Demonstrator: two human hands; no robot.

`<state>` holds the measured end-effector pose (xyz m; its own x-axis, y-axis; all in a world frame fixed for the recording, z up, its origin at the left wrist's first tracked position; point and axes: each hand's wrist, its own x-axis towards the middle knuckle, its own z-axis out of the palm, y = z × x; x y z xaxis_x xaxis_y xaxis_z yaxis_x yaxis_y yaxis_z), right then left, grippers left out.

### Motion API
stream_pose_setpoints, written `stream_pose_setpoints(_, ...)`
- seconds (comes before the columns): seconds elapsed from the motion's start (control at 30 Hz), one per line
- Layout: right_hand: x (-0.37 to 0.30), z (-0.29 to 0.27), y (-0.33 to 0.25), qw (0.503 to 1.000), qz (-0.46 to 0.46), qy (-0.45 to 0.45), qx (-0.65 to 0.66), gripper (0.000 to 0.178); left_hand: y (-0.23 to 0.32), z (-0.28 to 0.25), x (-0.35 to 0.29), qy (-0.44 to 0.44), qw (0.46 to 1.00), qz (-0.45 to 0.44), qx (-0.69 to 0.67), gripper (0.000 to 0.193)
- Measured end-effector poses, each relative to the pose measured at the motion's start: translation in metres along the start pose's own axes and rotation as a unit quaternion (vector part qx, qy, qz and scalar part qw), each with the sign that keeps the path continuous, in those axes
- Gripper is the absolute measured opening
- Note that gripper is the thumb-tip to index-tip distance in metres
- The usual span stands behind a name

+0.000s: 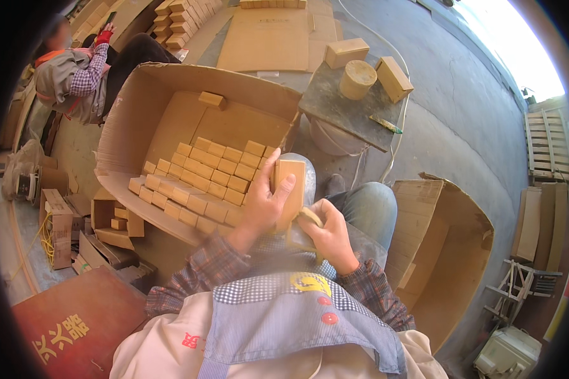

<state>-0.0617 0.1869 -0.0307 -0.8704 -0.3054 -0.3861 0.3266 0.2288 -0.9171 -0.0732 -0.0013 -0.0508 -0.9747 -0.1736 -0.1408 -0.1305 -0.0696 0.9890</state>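
Note:
My left hand (265, 201) is closed around a light wooden block (290, 183), held upright over my lap with the thumb across its face. By the block's lower right edge, my right hand (330, 235) pinches a folded tan pad (311, 216); whether it is sandpaper or cloth I cannot tell. To the left of the held block lies a large open cardboard box (121, 137). Rows of small wooden blocks (198, 167) fill its near part, and a single block (212, 100) rests apart toward its far side.
A low stand (325, 95) ahead right bears a round tub (358, 79), two wooden blocks and a marker-like stick (385, 124). Another open cardboard box (452, 237) stands at my right. A red case (76, 316) is at lower left. A co-worker (76, 79) sits far left.

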Motion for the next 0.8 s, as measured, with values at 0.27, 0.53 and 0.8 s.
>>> stream_pose_setpoints(0.27, 0.015, 0.01, -0.011, 0.991, 0.061, -0.021, 0.121, 0.019, -0.001, -0.003, -0.002, -0.011, 0.999, 0.015, 0.026, 0.065)
stream_pose_setpoints(0.53, 0.018, 0.015, -0.003, 0.985, 0.065, -0.025, 0.156, 0.018, 0.004, -0.004, -0.005, -0.018, 1.0, -0.003, 0.003, 0.068)
stream_pose_setpoints(0.8, -0.021, -0.001, 0.001, 0.99, 0.088, -0.11, -0.027, 0.024, 0.009, -0.002, -0.001, 0.005, 0.999, -0.02, -0.046, 0.066)
